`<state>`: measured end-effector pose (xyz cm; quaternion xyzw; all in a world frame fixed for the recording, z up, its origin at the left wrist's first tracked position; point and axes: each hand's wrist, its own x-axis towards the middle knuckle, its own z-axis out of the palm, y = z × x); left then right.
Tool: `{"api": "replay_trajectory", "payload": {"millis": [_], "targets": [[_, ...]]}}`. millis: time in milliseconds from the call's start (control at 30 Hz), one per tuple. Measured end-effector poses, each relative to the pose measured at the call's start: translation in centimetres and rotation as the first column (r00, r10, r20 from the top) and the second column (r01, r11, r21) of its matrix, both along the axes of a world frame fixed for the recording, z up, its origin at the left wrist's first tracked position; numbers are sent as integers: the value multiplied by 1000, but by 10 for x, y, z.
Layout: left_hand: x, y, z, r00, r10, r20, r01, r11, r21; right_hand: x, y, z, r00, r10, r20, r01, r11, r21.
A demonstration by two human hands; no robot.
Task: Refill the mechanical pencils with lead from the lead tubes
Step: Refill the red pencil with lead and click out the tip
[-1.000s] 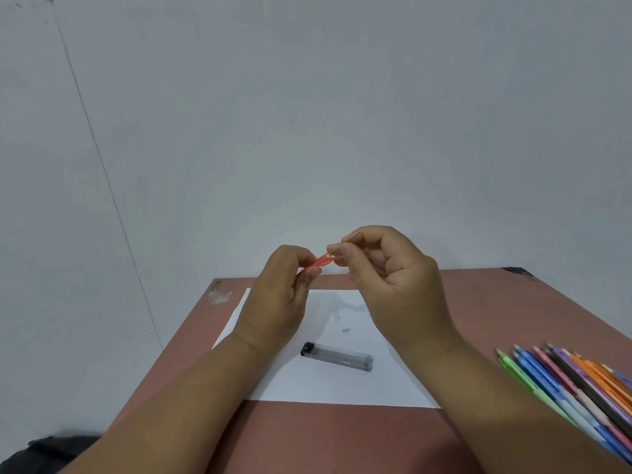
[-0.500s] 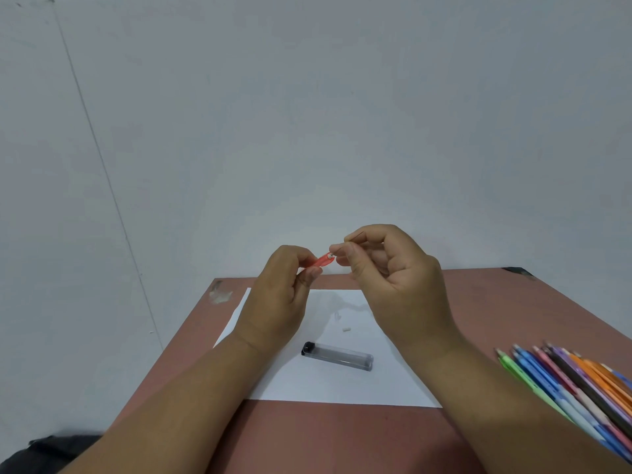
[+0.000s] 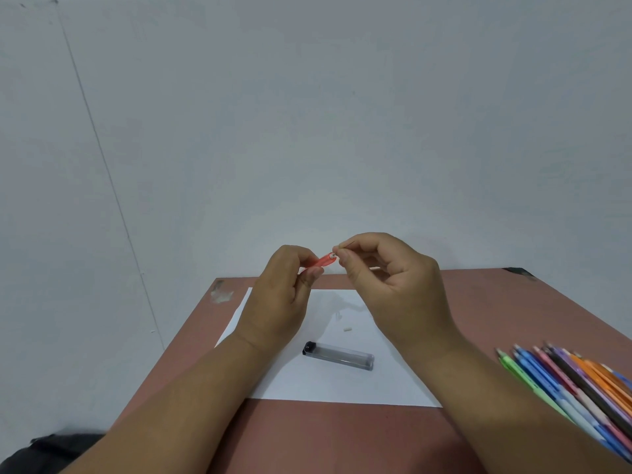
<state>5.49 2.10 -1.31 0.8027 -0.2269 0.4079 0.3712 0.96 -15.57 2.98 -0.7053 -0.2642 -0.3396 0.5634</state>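
While the left hand grips the red pencil — open end up-right — the right hand pinches a lead.

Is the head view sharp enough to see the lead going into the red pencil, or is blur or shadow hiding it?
Head view: even, soft light, no glare; the left hand grips the red pencil, whose open end is slightly soft; the lead pinched by the right hand shows only as a thin dark line; faint hand shadows fall on the paper; wide-angle distortion bends the table edges.
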Motion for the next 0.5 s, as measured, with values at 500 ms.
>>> {"api": "replay_trajectory", "payload": {"millis": [500], "targets": [[0, 0, 0, 1000, 1, -6, -1, 1000, -4, 6, -7, -3, 994, -61, -93, 53, 995, -89]]}}
